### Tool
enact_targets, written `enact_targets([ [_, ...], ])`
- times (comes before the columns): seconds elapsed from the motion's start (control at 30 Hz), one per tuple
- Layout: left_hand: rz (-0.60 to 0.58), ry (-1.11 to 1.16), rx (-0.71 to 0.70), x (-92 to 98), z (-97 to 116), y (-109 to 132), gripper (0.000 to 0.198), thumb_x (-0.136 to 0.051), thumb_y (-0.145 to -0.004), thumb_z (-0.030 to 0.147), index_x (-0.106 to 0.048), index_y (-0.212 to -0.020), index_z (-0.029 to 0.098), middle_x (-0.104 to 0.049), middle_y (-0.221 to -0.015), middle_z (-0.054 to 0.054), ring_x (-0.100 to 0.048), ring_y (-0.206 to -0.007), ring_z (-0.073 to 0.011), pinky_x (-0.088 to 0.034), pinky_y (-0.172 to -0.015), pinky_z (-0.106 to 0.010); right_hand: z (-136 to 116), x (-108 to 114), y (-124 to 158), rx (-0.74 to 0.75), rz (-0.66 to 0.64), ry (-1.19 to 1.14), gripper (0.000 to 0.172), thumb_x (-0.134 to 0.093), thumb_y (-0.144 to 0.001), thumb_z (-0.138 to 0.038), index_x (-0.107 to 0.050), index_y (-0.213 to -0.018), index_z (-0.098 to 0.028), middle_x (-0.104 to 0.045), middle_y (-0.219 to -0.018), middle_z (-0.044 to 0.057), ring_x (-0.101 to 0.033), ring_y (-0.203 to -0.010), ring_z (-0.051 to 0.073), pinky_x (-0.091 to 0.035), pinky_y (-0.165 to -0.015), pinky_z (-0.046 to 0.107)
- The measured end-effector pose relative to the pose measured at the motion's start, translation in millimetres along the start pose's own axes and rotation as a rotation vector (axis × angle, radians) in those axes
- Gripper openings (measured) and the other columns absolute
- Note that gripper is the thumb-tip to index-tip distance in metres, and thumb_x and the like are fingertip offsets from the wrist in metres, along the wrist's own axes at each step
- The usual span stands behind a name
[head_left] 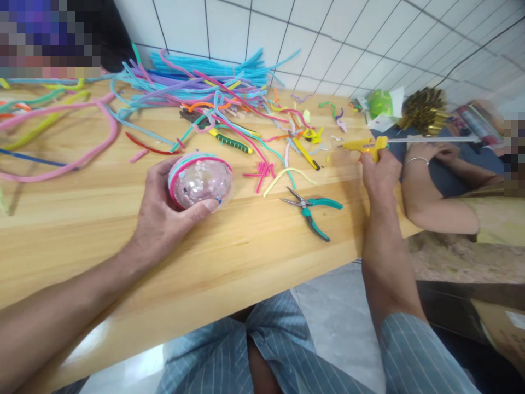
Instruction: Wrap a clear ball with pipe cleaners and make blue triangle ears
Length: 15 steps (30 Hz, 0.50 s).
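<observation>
My left hand (166, 202) is closed around a clear plastic dome (205, 180) rimmed with pink and light blue pipe cleaner. At the right, my right hand (381, 169) grips a yellow glue gun (365, 145); its nozzle points left and a long glue stick (430, 140) sticks out behind. Between my hands lie needle-nose pliers (305, 205) with teal handles, jaws apart. Bent pipe cleaners, among them a pale yellow one (289, 174) and a pink twisted one (262, 171), lie beyond the pliers.
A heap of blue and purple pipe cleaners (197, 79) lies by the tiled wall (311, 38). Yellow-and-green handled cutters (229, 140) rest before it. Large pink loops (110, 128) spread at left. Another person's arm (435, 202) is close at right, near gold tinsel (426, 109).
</observation>
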<state>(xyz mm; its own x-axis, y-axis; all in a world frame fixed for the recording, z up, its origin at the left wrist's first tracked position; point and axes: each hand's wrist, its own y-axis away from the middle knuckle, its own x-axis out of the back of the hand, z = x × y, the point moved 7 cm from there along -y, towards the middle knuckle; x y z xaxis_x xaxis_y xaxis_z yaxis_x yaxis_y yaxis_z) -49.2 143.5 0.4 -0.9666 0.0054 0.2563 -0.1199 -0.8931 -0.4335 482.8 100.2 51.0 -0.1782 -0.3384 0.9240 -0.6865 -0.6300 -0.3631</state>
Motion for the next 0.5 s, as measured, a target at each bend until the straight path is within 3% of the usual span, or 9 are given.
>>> enact_targets([
  [0.5, -0.006, 0.002, -0.002, -0.1, 0.8, -0.2, 0.096, -0.1, -0.067, 0.06, -0.058, -0.146, 0.025, -0.069, -0.147, -0.011, -0.071, -0.13, -0.0312, -0.061, -0.112, -0.053, -5.1, -0.9, 0.7, -0.014, -0.069, -0.032, 0.023, -0.059, -0.095, -0.038, -0.072, -0.1, -0.019, -0.081, -0.111, 0.018, -0.066, -0.096, 0.029, -0.046, -0.087, 0.038],
])
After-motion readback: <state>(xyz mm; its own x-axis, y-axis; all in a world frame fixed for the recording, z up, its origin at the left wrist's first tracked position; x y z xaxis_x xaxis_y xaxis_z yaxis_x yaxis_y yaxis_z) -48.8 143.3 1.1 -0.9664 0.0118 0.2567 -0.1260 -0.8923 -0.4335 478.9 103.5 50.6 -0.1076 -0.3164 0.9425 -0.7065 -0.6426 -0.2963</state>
